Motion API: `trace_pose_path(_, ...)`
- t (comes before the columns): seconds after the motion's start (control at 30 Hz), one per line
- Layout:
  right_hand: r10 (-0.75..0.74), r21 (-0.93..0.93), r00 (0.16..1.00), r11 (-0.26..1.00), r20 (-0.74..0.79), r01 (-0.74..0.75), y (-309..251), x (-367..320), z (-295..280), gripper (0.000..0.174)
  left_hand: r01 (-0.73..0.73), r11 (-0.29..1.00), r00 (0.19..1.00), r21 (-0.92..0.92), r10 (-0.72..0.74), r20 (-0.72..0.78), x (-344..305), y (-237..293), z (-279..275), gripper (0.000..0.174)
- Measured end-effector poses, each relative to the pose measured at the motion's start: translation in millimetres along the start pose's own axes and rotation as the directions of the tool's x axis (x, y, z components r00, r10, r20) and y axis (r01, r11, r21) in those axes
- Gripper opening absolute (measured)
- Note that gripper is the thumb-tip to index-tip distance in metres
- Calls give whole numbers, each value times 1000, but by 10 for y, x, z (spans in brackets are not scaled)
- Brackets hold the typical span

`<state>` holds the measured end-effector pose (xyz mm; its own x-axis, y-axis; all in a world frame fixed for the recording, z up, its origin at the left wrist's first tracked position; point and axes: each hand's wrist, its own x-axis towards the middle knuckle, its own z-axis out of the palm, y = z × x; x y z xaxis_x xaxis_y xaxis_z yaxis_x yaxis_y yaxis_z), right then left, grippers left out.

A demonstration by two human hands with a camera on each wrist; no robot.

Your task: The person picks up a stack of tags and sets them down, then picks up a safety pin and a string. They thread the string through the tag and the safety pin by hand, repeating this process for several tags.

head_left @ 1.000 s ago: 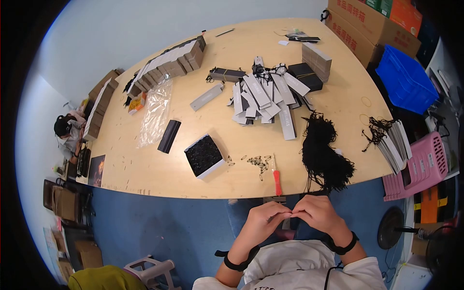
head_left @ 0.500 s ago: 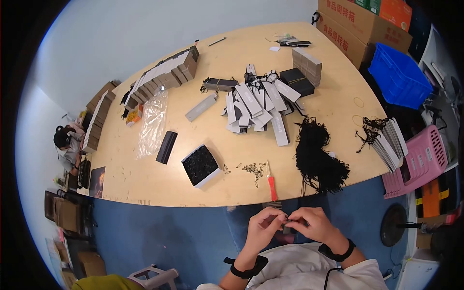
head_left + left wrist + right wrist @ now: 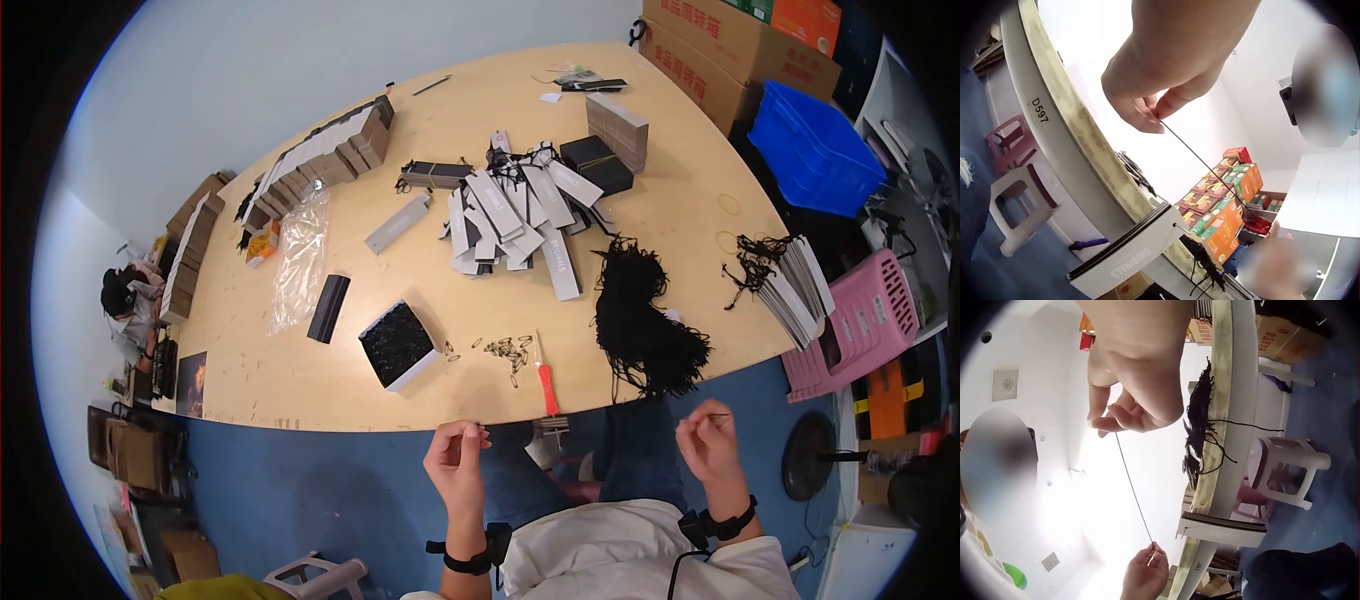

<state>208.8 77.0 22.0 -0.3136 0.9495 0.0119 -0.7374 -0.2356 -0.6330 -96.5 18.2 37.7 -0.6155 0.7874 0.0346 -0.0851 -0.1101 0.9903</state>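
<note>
A thin black cord (image 3: 1202,161) runs taut between both hands, which stand apart just off the table's front edge. My left hand (image 3: 457,465) pinches one end between thumb and fingers. My right hand (image 3: 712,450) pinches the other end, its fingers bent. Nearest on the table (image 3: 440,290) lies a thick bundle of black cords (image 3: 648,325). A red-handled tool (image 3: 547,390) with a thin pale tip lies by the edge, beside scattered small wire loops (image 3: 508,350). Some white tags printed ORIGINALS (image 3: 1124,257) stick out over the edge.
A white box (image 3: 412,372) holds small black pieces. A heap of white tags (image 3: 515,215) with black cords lies mid-table. Tag stacks (image 3: 325,160) line the far left. A blue crate (image 3: 815,150) and pink stool (image 3: 860,325) stand right. Another person (image 3: 135,295) sits far left.
From fingertips meeting over the lap, the hands have drawn wide apart, left hand leftward and right hand rightward. The cord is now stretched between them.
</note>
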Motion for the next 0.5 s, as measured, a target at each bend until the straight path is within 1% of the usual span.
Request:
trace_pose_path(0.03, -51, -70, 996, 997, -68, 46, 28, 32, 18, 18, -54, 998, 998, 43, 52, 43, -18, -2, 10, 6)
trace_pose_path(0.07, -114, -165, 993, 981, -41, 106, 59, 84, 68, 13, -111, 990, 991, 85, 104, 86, -34, 1, 16, 5)
trace_pose_path(0.1, -110, -165, 993, 981, -39, 102, 55, 134, 156, 13, -110, 990, 991, 86, 103, 82, -51, 14, 33, 5)
trace_pose_path(0.13, -146, -429, 988, 890, 52, 155, 30, 167, 265, 10, -264, 945, 949, 192, 218, 230, -76, 39, 67, 2)
trace_pose_path(0.17, -154, -652, 976, 727, 153, 217, 2, 190, 380, 8, -420, 866, 873, 272, 302, 384, -108, 74, 111, 1)
trace_pose_path(0.2, -95, -722, 983, 669, 156, 179, -33, 202, 503, 10, -425, 864, 852, 269, 282, 441, -161, 161, 198, 4)
trace_pose_path(0.23, -88, -720, 983, 671, 160, 177, -55, 211, 589, 10, -431, 863, 827, 264, 261, 498, -227, 246, 287, 7)
trace_pose_path(0.27, 64, -772, 986, 631, 151, 77, -73, 223, 659, 11, -393, 882, 814, 258, 204, 543, -278, 266, 330, 11)
trace_pose_path(0.3, 214, -820, 968, 572, 129, -17, -68, 230, 704, 12, -361, 903, 803, 233, 174, 570, -314, 265, 372, 12)
trace_pose_path(0.33, 297, -815, 951, 571, 92, -99, -37, 223, 721, 13, -345, 911, 797, 225, 157, 584, -341, 261, 405, 12)
trace_pose_path(0.37, 298, -816, 950, 570, 93, -98, -1, 221, 715, 13, -328, 920, 788, 216, 141, 599, -359, 255, 430, 11)
trace_pose_path(0.43, 338, -832, 915, 554, 222, -2, 51, 220, 685, 12, -317, 929, 780, 190, 142, 609, -381, 191, 450, 11)
trace_pose_path(0.47, 426, -857, 882, 512, 202, -52, 21, 226, 686, 17, -305, 938, 771, 165, 141, 621, -387, 159, 454, 11)
trace_pose_path(0.5, 425, -859, 884, 509, 196, -54, 1, 221, 703, 17, -302, 940, 769, 161, 141, 624, -392, 144, 456, 11)
